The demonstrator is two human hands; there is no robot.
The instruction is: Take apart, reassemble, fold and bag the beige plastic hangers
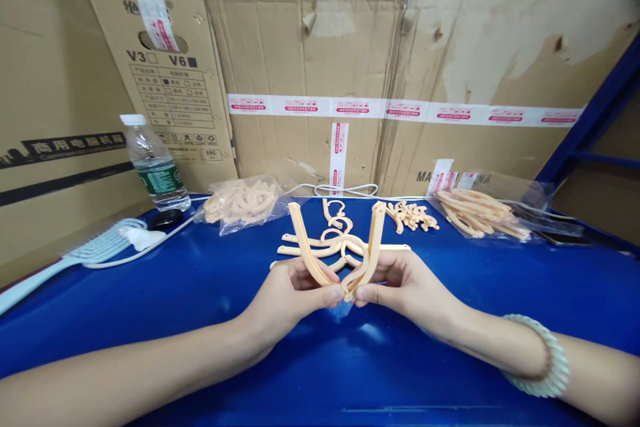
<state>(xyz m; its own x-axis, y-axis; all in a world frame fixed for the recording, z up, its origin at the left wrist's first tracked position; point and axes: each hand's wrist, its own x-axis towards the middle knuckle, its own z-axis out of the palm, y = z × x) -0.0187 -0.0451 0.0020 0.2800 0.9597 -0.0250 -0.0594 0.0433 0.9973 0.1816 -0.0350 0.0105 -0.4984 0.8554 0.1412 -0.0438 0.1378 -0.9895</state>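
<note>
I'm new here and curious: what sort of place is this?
Probably a makeshift work corner, perhaps in a workshop or storeroom: there's a blue table, taped cardboard standing behind it, and bagged beige pieces towards the back.

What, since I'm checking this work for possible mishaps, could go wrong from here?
The left curved piece and right curved piece, pinched at their lower ends by the left hand and right hand, might slip or crack if forced. Either hand could nudge the similar pieces lying just beyond on the blue table. The small loose pieces heaped further back could scatter if bumped.
</note>
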